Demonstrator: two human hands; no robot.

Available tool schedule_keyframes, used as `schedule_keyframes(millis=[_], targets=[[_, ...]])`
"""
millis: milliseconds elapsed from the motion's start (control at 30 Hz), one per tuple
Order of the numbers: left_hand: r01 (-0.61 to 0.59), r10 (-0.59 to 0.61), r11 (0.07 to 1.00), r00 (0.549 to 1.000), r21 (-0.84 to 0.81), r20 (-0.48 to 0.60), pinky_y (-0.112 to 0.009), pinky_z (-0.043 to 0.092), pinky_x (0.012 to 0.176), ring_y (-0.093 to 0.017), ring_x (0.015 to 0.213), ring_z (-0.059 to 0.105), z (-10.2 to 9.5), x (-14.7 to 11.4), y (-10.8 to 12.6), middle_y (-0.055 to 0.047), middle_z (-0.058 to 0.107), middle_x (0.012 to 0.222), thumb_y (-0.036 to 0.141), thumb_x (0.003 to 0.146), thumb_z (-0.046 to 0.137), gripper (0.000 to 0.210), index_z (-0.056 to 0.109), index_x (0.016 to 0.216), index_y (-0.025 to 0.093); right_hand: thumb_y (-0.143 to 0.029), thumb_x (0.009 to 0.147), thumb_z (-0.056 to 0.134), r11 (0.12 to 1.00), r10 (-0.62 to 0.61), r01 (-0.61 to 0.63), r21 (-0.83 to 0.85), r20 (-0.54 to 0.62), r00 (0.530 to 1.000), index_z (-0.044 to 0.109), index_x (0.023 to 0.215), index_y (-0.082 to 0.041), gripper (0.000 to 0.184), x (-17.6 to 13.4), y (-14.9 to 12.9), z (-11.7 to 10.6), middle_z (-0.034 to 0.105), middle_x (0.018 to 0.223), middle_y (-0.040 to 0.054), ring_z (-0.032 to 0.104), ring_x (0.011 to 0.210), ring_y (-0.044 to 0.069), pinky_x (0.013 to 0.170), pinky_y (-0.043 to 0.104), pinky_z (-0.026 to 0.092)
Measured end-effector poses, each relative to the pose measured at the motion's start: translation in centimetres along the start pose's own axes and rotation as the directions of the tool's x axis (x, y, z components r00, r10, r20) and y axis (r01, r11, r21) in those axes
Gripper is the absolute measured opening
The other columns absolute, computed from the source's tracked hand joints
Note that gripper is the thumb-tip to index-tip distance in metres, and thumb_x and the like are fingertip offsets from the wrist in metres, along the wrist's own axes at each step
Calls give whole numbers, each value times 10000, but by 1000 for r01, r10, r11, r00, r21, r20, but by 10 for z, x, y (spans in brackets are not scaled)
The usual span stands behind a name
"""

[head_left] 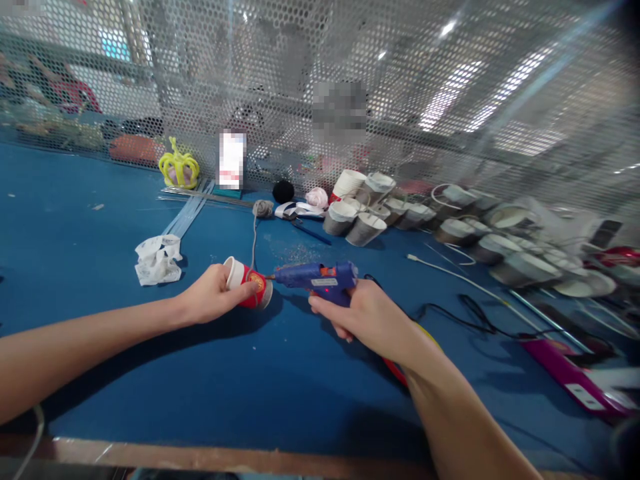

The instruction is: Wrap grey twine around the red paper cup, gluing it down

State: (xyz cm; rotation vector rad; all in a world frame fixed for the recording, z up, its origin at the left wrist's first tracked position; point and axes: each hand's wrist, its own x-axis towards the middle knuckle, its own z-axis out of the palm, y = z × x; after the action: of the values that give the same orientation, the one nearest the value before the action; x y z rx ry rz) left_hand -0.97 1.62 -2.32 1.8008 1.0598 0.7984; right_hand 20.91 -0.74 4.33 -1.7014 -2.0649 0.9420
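Observation:
My left hand [213, 293] is closed around a red and white paper cup [247, 292], which lies tilted on its side with its mouth toward the left. Grey yarn [254, 243] runs from a small grey ball [263, 209] down to the cup and partly around it. In my right hand [367, 310] is a blue hot glue gun [315, 277] with a red light lit on its side. The gun's nozzle meets the cup near its base, or comes very close; I cannot tell whether it touches.
Several grey-wrapped cups [367, 229] stand at the back right. A purple power strip [570, 377] and black cable lie at right. Crumpled white plastic [159, 260], a phone [231, 160] and a yellow crown-like piece [179, 165] are at left. Perforated metal mesh [285, 80] closes the back.

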Motion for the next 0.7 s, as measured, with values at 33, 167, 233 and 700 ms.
schedule_keyframes(millis=[33, 167, 233, 700], targets=[[-5, 5, 1000, 1000, 1, 2, -164, 256, 417, -68, 491, 292, 0, 0, 1, 44, 352, 534, 389, 773, 436, 345, 464, 552, 125, -390, 732, 500, 1000, -3, 3, 1, 5, 1000, 520, 606, -156, 267, 0, 1, 0, 489, 380, -35, 458, 361, 88, 410, 198, 391], [-27, 27, 1000, 1000, 8, -5, -166, 253, 407, -64, 475, 278, 0, 0, 4, 50, 335, 515, 372, 769, 441, 344, 452, 525, 130, -397, 744, 485, 1000, -6, 7, -19, 23, 1000, 544, 627, -145, 283, 0, 3, -1, 489, 379, -31, 469, 373, 96, 428, 205, 402], [-33, 33, 999, 999, 11, -10, -167, 256, 406, -63, 472, 279, 0, 0, 5, 50, 341, 513, 363, 767, 444, 339, 457, 523, 129, -400, 746, 481, 1000, -7, 8, -24, 27, 1000, 553, 629, -140, 294, -1, 3, -1, 488, 379, -28, 467, 371, 96, 427, 206, 400], [2, -1, 999, 1000, 36, -15, -169, 246, 412, -68, 480, 282, 0, -1, 1, 46, 329, 516, 400, 773, 432, 357, 453, 542, 129, -405, 740, 492, 1000, -2, 2, -21, 6, 1000, 489, 524, -159, 327, 1, 1, 0, 489, 375, -24, 468, 364, 88, 434, 206, 402]])
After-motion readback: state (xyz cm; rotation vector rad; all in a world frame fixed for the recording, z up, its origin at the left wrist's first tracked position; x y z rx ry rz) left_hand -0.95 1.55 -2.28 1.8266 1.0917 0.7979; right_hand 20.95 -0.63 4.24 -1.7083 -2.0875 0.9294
